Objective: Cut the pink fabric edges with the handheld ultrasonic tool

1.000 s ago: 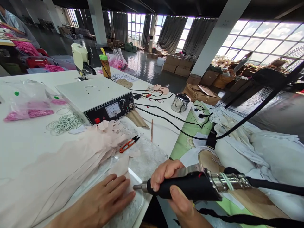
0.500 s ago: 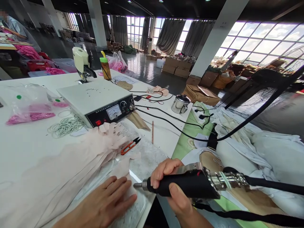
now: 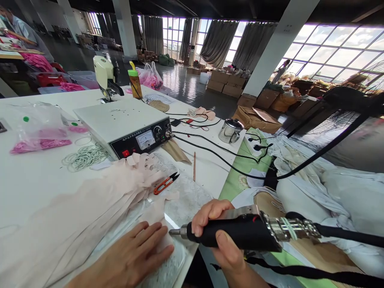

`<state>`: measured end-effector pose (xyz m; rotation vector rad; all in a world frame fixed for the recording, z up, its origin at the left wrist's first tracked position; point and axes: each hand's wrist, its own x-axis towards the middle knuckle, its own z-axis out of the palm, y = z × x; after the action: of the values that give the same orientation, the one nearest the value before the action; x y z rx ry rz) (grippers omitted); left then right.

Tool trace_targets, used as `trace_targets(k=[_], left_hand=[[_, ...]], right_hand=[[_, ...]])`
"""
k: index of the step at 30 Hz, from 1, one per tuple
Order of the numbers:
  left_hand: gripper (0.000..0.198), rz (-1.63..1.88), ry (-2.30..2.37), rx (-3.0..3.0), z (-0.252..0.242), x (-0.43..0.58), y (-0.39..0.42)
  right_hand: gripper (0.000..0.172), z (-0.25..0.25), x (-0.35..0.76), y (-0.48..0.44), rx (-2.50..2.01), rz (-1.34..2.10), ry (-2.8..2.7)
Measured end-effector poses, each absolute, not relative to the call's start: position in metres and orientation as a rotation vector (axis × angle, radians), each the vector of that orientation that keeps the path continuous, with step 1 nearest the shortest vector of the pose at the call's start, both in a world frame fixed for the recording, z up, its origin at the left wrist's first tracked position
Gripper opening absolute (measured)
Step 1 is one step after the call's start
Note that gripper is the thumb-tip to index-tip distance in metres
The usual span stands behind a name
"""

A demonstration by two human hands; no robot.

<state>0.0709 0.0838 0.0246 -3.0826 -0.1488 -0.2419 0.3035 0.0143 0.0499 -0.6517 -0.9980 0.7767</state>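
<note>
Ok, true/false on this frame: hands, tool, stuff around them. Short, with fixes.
1. The right hand holds the black handheld tool, and the left hand lies on a pale fabric piece. True.
2. The tool points away from the left hand. False: its metal tip points toward that hand.
3. The orange snips lie between the left hand and the meter box. True.
4. Both hands hold the tool. False: only the right hand does.
5. A metal mug stands right of the meter box. True.
6. The mug is uncovered. False: its lid is on.

A black, metal-tipped tool points leftward at thin, pale pink fabric lying flat.
</note>
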Motion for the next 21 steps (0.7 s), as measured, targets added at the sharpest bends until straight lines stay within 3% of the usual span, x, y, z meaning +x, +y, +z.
trace_targets(k=[8,16,21], left_hand=[[0.058,-0.234,-0.198,-3.087,0.023,0.069,0.082],[0.073,-0.298,-0.285,-3.144,0.027,0.069,0.08],[0.071,-0.312,-0.204,-3.148,0.038,0.058,0.086]], right_hand=[[0.016,0.046,0.304,0.016,-0.665,0.78,-1.054],[0.018,0.053,0.307,0.012,-0.653,0.786,-1.009],[0.018,0.057,0.307,-0.003,-0.632,0.815,-0.975]])
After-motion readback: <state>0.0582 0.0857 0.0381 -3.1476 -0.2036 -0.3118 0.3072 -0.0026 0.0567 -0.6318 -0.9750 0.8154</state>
